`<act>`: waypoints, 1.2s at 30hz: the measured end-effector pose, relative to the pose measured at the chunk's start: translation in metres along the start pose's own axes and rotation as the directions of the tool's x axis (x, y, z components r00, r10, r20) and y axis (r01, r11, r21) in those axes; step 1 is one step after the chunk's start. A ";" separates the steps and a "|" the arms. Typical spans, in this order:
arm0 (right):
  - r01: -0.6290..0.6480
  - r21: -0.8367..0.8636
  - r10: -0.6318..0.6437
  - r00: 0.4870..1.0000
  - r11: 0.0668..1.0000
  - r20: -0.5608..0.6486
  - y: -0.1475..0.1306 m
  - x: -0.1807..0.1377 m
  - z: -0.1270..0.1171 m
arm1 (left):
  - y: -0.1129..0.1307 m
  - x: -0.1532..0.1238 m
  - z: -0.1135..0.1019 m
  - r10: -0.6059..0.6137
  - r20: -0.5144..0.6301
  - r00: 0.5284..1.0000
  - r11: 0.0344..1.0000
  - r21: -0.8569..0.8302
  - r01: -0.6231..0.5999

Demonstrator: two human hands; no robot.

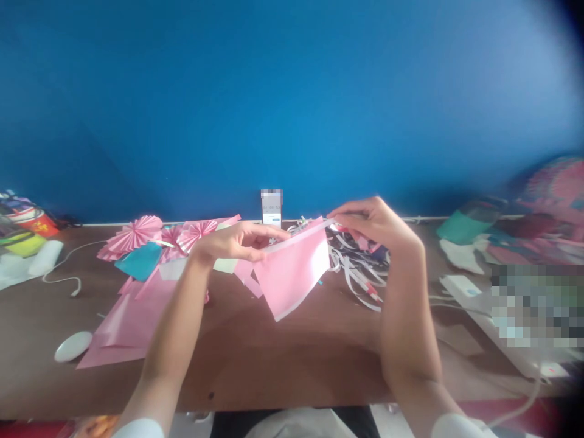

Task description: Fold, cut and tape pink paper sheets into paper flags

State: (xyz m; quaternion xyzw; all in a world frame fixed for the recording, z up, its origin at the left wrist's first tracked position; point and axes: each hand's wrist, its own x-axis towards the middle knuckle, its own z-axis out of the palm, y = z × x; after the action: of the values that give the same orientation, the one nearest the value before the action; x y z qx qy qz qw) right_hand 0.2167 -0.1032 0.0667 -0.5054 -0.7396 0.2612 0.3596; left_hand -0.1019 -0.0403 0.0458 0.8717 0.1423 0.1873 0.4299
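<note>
A sheet of pink paper (294, 267) hangs tilted in the air above the table. A narrow white strip (303, 236) runs along its upper edge. My left hand (241, 240) grips the sheet's upper left corner between thumb and fingers. At the other end, the fingers of my right hand (367, 222) are pinched together on the white strip, near the paper's upper right corner. Exactly how far the strip sticks to the paper I cannot tell.
Folded pink paper fans (137, 234), a teal piece (139, 260) and pink sheets (132, 319) lie left. A phone (272, 207) stands against the blue wall. Curled white strips (358, 274) lie behind my right arm. A white oval object (73, 347) rests at front left.
</note>
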 end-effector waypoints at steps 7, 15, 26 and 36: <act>0.006 0.025 -0.006 1.000 1.000 0.012 -0.004 0.000 0.001 | -0.003 -0.001 -0.001 0.040 0.028 0.999 0.999 -0.010 -0.040; 0.022 0.089 -0.024 0.999 0.996 0.027 0.001 0.001 0.001 | -0.011 -0.005 -0.002 0.019 0.038 0.999 1.000 -0.015 -0.018; 0.023 0.090 -0.029 0.997 0.996 0.074 0.006 0.005 0.001 | -0.020 -0.005 -0.003 0.114 0.047 0.992 0.992 -0.056 -0.111; 0.065 0.049 -0.072 0.986 0.997 0.150 0.006 0.010 0.001 | -0.025 0.001 -0.004 0.203 0.088 0.975 0.955 -0.240 -0.177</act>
State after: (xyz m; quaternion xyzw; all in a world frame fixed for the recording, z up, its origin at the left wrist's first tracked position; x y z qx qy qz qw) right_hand 0.2167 -0.0920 0.0644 -0.4504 -0.7759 0.3023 0.3221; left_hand -0.1052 -0.0227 0.0277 0.8348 0.0105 0.1939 0.5152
